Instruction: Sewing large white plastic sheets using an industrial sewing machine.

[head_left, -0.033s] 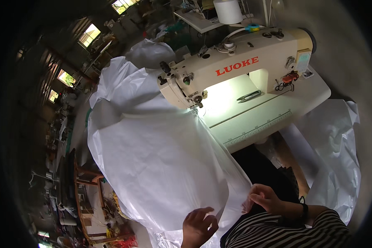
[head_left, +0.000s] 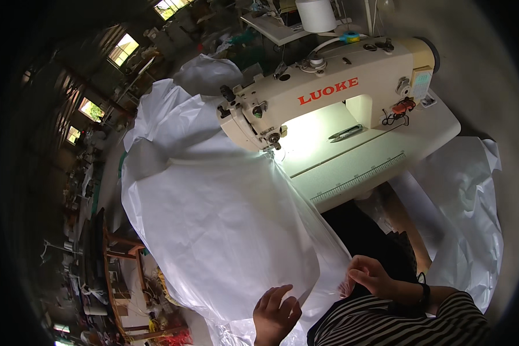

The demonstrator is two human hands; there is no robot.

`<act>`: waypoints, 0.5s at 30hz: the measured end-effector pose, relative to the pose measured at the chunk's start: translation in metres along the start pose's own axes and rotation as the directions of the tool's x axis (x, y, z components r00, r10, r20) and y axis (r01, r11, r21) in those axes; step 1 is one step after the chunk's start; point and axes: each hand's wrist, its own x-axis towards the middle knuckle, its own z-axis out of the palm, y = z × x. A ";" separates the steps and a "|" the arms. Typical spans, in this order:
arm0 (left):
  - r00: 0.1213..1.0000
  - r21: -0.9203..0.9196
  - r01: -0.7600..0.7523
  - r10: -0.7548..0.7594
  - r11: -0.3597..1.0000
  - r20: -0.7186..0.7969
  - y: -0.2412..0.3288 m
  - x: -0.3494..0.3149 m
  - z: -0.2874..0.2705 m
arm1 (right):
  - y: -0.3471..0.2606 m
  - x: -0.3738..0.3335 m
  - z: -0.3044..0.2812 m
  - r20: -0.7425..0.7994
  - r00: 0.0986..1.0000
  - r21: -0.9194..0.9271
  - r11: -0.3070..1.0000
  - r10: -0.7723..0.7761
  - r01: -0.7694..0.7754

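A large white plastic-like sheet [head_left: 225, 225] spreads from under the needle area of a cream sewing machine [head_left: 328, 86] down toward me. At the sheet's lower right edge my right hand [head_left: 370, 278] is closed, with thumb and fingers pinching the gathered edge. My left hand [head_left: 277, 316] rests over the sheet's near part, fingers loosely bent and a little apart, gripping nothing that I can see. The machine's lamp lights the bed beside the needle. A pair of thread snips [head_left: 346, 133] lies on that bed.
More white sheeting [head_left: 464, 213] hangs to the right of the machine. A white thread cone [head_left: 315, 15] stands behind it. On the left is a wooden frame [head_left: 111, 271] amid floor clutter. A small orange item with black cord [head_left: 402, 108] is on the machine's right side.
My left hand's fingers have shifted slightly and lie closer together. The right hand keeps its pinch, and the sheet looks the same.
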 end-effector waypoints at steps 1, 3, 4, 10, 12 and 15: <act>0.990 -0.030 0.060 -0.064 0.998 -0.126 -0.008 -0.008 0.012 | -0.001 0.000 -0.001 -0.002 1.000 0.002 1.000 0.003 -0.003; 0.992 -0.176 0.126 -0.129 0.976 -0.006 -0.023 -0.020 0.019 | -0.003 0.001 0.000 0.007 0.998 0.203 0.977 0.060 -0.060; 0.978 -0.308 0.204 -0.176 0.929 0.116 -0.028 -0.026 0.022 | -0.005 0.003 0.002 0.006 0.998 0.206 0.977 0.063 -0.063; 0.916 -0.513 0.380 -0.392 0.770 0.090 0.009 -0.034 0.033 | -0.007 -0.006 0.028 0.222 0.965 0.009 0.989 0.143 -0.149; 0.888 -0.498 0.440 -0.444 0.747 0.120 0.017 -0.036 0.035 | -0.014 -0.006 0.033 0.257 0.955 -0.133 0.984 0.150 -0.119; 0.882 -0.403 0.462 -0.458 0.790 0.114 0.020 -0.042 0.036 | -0.011 -0.006 0.042 0.286 0.947 -0.312 0.949 0.147 -0.053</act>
